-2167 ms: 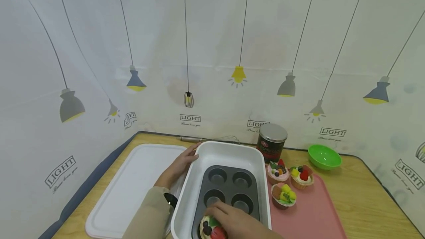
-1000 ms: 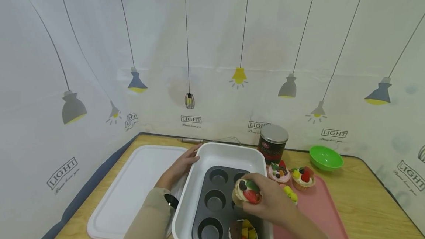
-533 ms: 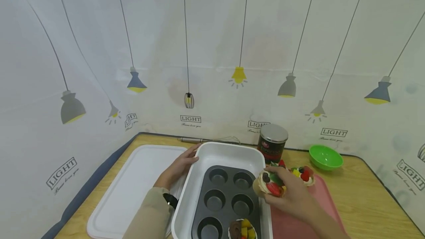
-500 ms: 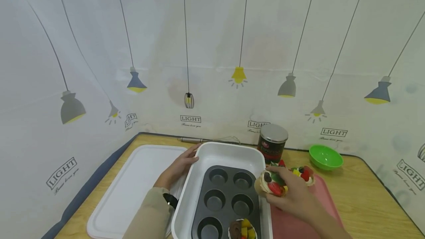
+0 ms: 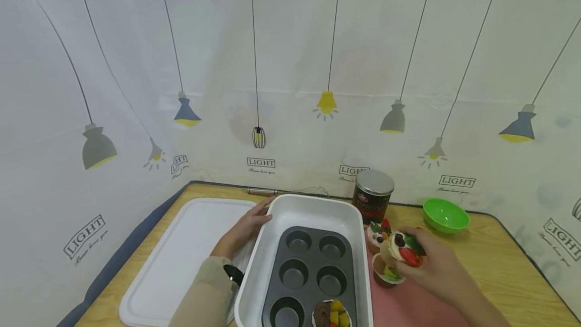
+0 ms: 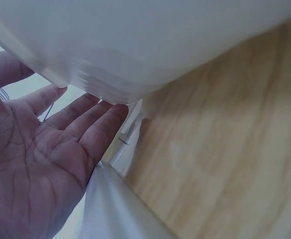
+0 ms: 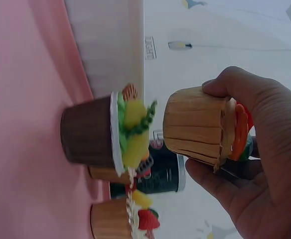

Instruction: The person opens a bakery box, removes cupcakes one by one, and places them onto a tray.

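Note:
My right hand grips a fruit-topped cupcake between thumb and fingers, above the pink tray. In the right wrist view its pleated tan wrapper faces a brown-cupped cupcake with yellow and green topping. Below left of my left hand's grip side, no object is pinched; the left hand rests on the left wall of the white container, and the left wrist view shows straightish fingers touching it. Inside the container lies a dark muffin pan, with a chocolate-and-yellow cupcake in a front cup.
A pink tray with other cupcakes stands right of the container. Behind are an espresso tin and a green bowl. A white lid-like board lies left; a whisk lies at the table's back edge.
My right hand has lifted the fruit-topped cupcake out of the muffin pan and carried it right, over the pink tray. My left hand has stayed at the container.

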Motion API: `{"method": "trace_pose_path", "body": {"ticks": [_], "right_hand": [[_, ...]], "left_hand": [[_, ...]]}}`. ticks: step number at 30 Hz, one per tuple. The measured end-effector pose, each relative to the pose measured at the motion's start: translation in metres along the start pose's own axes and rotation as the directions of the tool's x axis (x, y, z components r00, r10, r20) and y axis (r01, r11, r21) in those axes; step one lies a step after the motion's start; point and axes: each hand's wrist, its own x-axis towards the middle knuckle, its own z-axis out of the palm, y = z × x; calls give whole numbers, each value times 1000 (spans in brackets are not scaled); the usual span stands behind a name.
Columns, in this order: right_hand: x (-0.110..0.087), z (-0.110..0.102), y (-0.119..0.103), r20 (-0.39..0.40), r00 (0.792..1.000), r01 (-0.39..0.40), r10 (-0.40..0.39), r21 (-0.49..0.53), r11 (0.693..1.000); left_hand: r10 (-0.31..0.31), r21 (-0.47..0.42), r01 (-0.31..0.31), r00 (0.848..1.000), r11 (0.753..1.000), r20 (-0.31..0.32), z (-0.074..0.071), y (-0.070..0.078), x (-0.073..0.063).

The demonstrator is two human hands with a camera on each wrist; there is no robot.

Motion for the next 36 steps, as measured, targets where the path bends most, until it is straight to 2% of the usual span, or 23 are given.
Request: {"method": "trace_pose_path", "body": {"ticks": [8, 14, 17, 20, 24, 27, 36], "right_hand": [[-9, -14, 23, 10, 996, -88, 88, -29, 996], [-17, -15, 44, 83, 981, -175, 178, -42, 984], [-19, -13, 57, 104, 974, -194, 199, -55, 979], [-20, -9, 68, 104, 979, -170, 174, -44, 985], [-23, 1, 81, 77, 994, -76, 79, -40, 996], [-27, 7, 90, 65, 998, -23, 25, -32, 999], [-38, 19, 101, 52, 998, -45, 44, 20, 999]], "left_hand": [[3, 12, -3, 1000, 1000, -10, 0, -1, -1], [-11, 11, 11, 1000, 1000, -13, 0, -2, -2], [-14, 8, 14, 1000, 1000, -14, 0, -1, -2], [-12, 12, 12, 1000, 1000, -15, 0, 1, -3], [-1, -6, 1, 1000, 1000, -11, 1, 2, -3], [3, -14, -3, 1000, 1000, -8, 1, 1, -1], [-10, -14, 10, 1000, 1000, -7, 1, 3, -3]]}}
